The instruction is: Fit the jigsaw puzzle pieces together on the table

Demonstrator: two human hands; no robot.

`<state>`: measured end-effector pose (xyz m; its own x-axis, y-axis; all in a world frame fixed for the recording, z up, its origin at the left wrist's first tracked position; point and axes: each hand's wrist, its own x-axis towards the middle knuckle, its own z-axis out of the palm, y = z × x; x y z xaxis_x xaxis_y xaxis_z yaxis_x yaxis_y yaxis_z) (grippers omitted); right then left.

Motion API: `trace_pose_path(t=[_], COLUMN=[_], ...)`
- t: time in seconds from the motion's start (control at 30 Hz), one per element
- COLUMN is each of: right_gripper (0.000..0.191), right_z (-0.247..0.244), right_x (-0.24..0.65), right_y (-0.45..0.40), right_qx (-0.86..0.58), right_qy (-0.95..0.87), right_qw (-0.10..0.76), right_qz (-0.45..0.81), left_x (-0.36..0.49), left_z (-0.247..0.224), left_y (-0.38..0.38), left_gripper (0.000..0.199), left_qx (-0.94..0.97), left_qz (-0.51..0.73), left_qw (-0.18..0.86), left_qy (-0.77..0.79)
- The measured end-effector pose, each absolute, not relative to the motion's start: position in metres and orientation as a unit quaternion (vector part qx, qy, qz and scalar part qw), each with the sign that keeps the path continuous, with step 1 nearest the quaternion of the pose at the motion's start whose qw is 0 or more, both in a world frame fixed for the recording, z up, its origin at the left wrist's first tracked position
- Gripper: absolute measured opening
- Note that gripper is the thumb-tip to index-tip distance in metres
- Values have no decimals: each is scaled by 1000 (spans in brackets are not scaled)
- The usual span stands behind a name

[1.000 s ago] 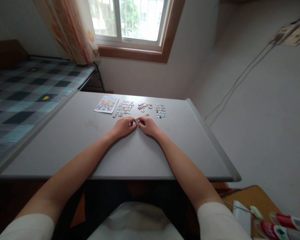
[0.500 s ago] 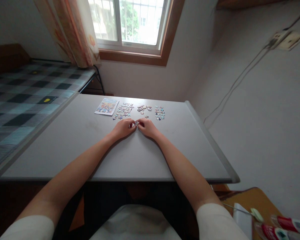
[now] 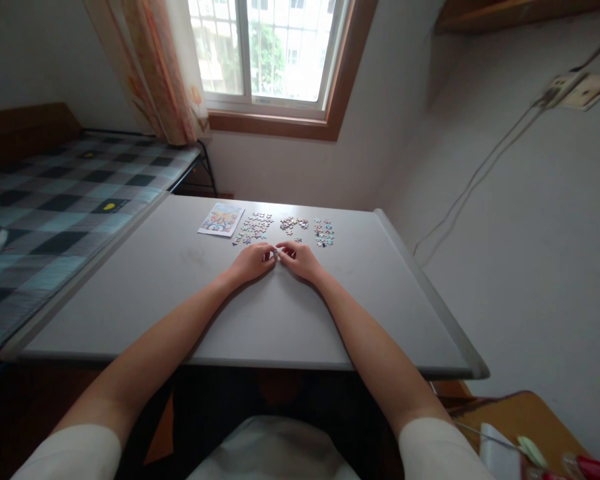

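When looking between the left hand point(image 3: 253, 262) and the right hand point(image 3: 300, 260), find a small puzzle piece point(image 3: 275, 254), near the middle of the grey table point(image 3: 275, 320) and just short of the heaped middle cluster point(image 3: 294, 225). Cannot tell whether lifted or touching the surface, nor whether single or joined to another. On both hands, fingers curled and tips drawn nearly together, with a pinch on the small puzzle piece from either side.

Judging by looks, probably thin card: very light, fairly stiff, perhaps slick on the printed face, and liable to bend or fray at the knobs if forced. Best to take hold by opposite edges, between thumb and forefinger, leaving the knobs free. Similar handling to expect in the cluster, in the left group point(image 3: 257, 227), set out in loose rows, and in the right group point(image 3: 324, 233).

As for writing, nothing legible. On the picture card point(image 3: 222, 221), lying flat to the left of the left group, only a colourful print to make out. On the checked bedding point(image 3: 55, 200), a yellow mark point(image 3: 110, 207) on a dark patch, with any lettering too small to read. In the lower right corner, a red-labelled item point(image 3: 591, 467), perhaps a bottle, cut off by the edge, with no brand to name.
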<state>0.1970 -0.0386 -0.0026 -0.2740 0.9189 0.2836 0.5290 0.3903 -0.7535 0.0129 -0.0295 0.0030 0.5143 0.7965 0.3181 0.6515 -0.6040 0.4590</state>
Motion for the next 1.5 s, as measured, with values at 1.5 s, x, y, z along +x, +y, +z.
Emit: trace_pose_path(t=[1.5], right_gripper=[33], right_z=[6], right_x=[204], right_y=[-38], right_qx=[-640], right_qy=[-740], right_qw=[203], right_qz=[45], left_x=[30], left_z=[22], left_y=[-64], left_gripper=[48], left_qx=[835], left_qz=[97], left_qw=[-58], left_qy=[538])
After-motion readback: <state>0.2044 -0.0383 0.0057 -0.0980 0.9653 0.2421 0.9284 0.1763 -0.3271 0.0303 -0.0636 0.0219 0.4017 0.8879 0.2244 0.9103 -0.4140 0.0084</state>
